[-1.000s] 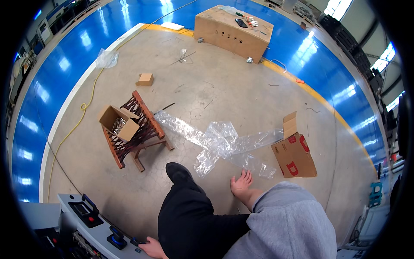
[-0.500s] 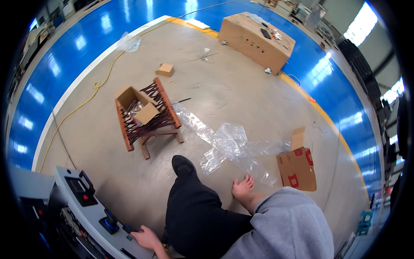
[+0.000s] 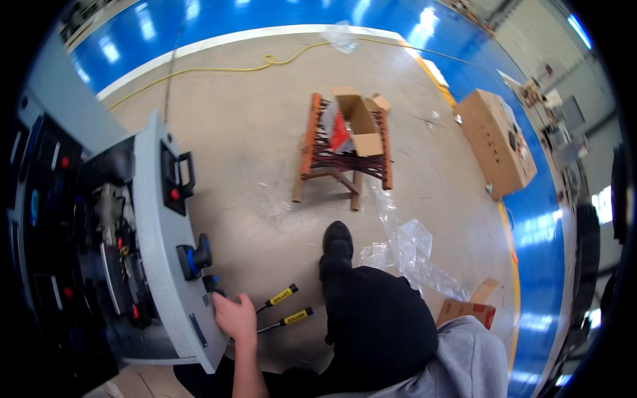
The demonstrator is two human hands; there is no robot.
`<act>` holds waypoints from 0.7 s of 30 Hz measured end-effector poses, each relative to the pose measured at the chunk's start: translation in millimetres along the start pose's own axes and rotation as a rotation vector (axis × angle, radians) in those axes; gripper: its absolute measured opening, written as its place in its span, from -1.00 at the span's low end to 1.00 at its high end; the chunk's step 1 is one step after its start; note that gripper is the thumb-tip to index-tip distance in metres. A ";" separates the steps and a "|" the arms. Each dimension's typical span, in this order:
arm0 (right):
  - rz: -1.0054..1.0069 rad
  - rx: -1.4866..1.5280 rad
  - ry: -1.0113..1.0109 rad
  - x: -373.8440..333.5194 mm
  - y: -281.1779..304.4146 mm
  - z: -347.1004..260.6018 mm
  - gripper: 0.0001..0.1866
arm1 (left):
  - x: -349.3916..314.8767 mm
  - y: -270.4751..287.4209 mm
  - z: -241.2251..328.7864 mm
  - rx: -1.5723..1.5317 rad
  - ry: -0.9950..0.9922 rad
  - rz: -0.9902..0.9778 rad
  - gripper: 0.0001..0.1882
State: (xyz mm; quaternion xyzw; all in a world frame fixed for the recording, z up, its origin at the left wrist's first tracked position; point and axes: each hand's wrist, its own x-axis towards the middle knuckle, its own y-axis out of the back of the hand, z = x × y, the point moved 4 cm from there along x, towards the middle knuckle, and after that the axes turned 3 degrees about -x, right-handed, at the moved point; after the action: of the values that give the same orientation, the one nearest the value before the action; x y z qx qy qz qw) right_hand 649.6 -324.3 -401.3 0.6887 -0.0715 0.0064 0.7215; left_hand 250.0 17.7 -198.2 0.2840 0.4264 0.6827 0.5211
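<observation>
My left hand [image 3: 235, 317] is closed at the face of a grey metal panel [image 3: 166, 285], just below a small black and blue piece [image 3: 212, 284]. The fingers hide whatever they hold. The panel is the front of a pulled-out drawer or cabinet, with tools and parts [image 3: 126, 265] jumbled behind it. A black and blue knob-like fitting [image 3: 194, 257] and a black handle plate with a red button [image 3: 178, 179] sit farther along it. Beside my left hand, two tools with yellow and black handles [image 3: 282, 296] lie low, their shafts pointing toward the panel. My right hand is out of view.
Ahead stands a low wooden stool [image 3: 308, 142] with dark webbing, bearing an open carton [image 3: 366, 123]. Clear plastic film [image 3: 415, 245] lies right of my foot [image 3: 338, 235]. A flattened carton [image 3: 464, 310], a large cardboard box [image 3: 494, 142] and a yellow hose [image 3: 232, 69] are around.
The view has swung left, so the drawer and stool appear farther right. My left hand remains by the panel. My right hand, spread over the floor before, has left the view. The yellow-handled tools now show.
</observation>
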 end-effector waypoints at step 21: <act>-0.427 -0.038 1.172 -99.4 60.3 -382.9 0.17 | 13.4 -23.9 -5.9 0.217 0.183 -0.014 -0.66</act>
State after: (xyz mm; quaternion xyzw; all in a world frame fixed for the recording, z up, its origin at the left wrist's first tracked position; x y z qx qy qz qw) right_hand 580.9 68.5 -368.3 0.5567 0.4755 0.2375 0.6384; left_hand 252.4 31.0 -222.7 0.2722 0.5453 0.6520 0.4511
